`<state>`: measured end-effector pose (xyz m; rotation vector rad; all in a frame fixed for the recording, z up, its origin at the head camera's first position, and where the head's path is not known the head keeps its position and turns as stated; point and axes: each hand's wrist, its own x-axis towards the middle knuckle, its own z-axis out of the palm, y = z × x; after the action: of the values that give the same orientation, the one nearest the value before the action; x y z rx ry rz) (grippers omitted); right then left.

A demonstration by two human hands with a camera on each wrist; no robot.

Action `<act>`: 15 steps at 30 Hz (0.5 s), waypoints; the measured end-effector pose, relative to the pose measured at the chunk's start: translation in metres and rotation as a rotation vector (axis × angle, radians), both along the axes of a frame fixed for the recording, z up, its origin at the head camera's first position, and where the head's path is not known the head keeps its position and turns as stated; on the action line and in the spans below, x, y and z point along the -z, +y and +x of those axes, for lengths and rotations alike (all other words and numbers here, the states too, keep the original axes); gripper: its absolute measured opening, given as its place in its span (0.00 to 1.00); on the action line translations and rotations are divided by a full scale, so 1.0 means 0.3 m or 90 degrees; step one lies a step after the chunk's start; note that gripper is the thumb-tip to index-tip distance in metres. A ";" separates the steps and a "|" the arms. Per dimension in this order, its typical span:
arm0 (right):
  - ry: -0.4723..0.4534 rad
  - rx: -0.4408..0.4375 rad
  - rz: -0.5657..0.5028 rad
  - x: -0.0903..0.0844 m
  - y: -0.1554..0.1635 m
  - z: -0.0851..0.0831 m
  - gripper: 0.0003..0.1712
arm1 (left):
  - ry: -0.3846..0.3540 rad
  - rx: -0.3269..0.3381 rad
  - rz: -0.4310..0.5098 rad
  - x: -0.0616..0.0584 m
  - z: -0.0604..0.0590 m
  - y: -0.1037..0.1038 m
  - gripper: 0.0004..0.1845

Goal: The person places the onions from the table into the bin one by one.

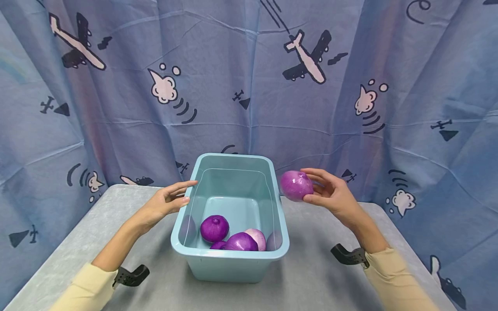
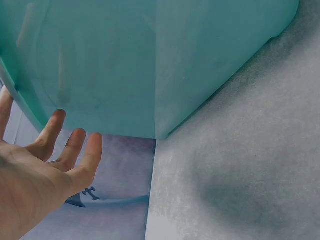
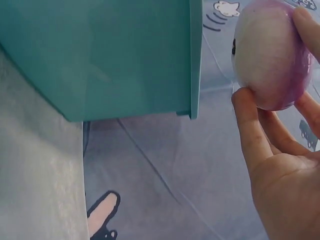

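Teal bin (image 1: pixel 233 259); right hand (image 1: pixel 334 194) holds glossy purple onion (image 1: pixel 296 185).

A round purple onion (image 1: pixel 296 185) with a glossy skin is held in the air just beside the upper right rim of a light blue plastic bin (image 1: pixel 232 260). The bin stands upright on the table, open at the top, with several more purple onions (image 1: pixel 214 228) lying at its near end.
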<state>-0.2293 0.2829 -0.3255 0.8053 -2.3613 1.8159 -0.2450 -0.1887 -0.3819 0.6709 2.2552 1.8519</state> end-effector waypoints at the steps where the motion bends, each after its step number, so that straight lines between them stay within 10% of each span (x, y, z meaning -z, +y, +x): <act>1: -0.002 -0.008 -0.003 -0.001 -0.008 -0.001 0.36 | 0.000 0.000 0.001 0.000 0.000 0.000 0.28; 15: -0.014 -0.086 -0.044 -0.003 -0.119 -0.020 0.35 | -0.006 -0.002 -0.002 -0.002 0.002 0.000 0.29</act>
<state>-0.2352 0.2470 -0.3246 0.9630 -2.2949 1.9542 -0.2445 -0.1888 -0.3814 0.6557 2.2545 1.8487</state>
